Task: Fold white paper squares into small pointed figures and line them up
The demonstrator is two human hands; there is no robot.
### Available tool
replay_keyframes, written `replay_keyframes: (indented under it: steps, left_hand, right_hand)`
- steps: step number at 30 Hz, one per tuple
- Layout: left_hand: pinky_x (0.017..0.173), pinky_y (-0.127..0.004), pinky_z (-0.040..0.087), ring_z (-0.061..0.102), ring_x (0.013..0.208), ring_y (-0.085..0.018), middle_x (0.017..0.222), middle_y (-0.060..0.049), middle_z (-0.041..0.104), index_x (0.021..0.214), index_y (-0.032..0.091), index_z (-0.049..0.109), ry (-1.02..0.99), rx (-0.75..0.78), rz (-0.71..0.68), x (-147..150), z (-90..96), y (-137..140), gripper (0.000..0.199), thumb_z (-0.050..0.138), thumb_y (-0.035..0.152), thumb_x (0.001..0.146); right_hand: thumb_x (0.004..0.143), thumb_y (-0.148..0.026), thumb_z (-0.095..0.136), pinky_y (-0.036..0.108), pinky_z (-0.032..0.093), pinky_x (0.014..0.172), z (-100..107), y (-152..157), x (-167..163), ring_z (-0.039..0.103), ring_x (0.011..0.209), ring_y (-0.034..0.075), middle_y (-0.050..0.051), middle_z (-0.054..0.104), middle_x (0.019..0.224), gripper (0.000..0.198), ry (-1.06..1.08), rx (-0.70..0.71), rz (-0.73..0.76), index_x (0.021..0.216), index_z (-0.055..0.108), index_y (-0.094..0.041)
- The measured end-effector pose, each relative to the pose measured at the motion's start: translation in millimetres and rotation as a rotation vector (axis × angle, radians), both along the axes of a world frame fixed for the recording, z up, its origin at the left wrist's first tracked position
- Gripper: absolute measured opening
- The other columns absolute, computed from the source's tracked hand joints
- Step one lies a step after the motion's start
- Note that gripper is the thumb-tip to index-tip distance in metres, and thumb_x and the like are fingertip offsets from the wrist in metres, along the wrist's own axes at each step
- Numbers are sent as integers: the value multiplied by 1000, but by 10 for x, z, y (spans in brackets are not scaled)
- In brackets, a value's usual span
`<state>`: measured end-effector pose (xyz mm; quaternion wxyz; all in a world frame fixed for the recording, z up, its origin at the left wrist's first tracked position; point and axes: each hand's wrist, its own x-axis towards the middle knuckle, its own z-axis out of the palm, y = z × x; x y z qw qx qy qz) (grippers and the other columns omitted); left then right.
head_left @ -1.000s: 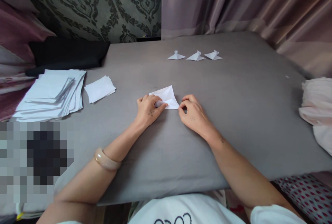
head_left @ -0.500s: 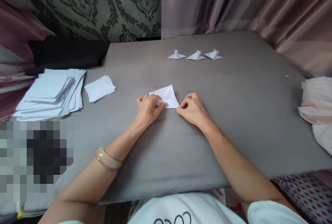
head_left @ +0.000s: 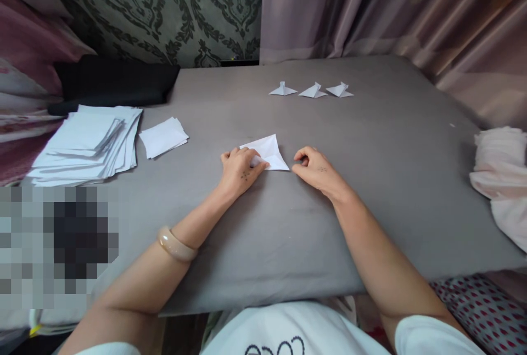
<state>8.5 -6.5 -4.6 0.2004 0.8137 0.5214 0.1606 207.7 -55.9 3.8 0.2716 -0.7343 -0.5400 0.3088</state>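
A small white sheet of folded paper (head_left: 275,152) with crease lines lies on the grey-covered table. My left hand (head_left: 244,168) holds it by the left part, thumb and fingers pressed on it and covering that side. The paper's right half shows, ending in a pointed corner. Just right of that corner is my right hand (head_left: 316,169), apart from the paper, its fingers curved and a gap between thumb and index finger, with nothing in them.
Three folded paper figures (head_left: 315,90) stand in a row at the back. To the left lie a small stack of white sheets (head_left: 163,137), a larger paper pile (head_left: 61,163) and a black cloth item (head_left: 119,82). Pale fabric (head_left: 500,163) is bunched at the right edge.
My right hand has let go of the paper's right corner and moved slightly to the right. My left hand stays on the paper. The whole view has shifted a little.
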Motion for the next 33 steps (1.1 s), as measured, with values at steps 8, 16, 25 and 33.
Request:
replay_keyframes:
  steps: [8,16,25,33]
  left_hand:
    - [85,-42,30,54,90,-25,83,-4,66,82,21,64,2,36,-5,-11,-35,-1,24,58,44,84]
    - [88,-43,30,54,92,-24,85,-4,65,82,20,63,6,1,-6,-8,10,-4,24,57,43,85]
    - [86,-44,30,54,91,-26,83,-5,65,81,19,63,-11,8,-25,-15,1,4,25,57,43,84]
    - [88,-44,31,54,91,-25,82,-5,64,85,19,65,-25,0,-14,-5,18,-9,27,56,45,84]
  right_hand:
    - [66,-40,64,39,43,87,-36,-19,-211,54,96,24,6,54,100,31,-209,86,-30,87,50,-22]
    - [66,-33,59,38,44,86,-54,4,-149,55,95,23,6,54,101,26,-175,44,-13,88,51,-22]
    - [67,-21,52,31,46,70,-94,-22,-5,56,73,16,2,58,85,19,-18,122,-52,86,52,-22]
    - [79,-11,44,29,46,78,5,-133,-231,60,80,15,3,65,89,21,-13,393,249,88,60,-21]
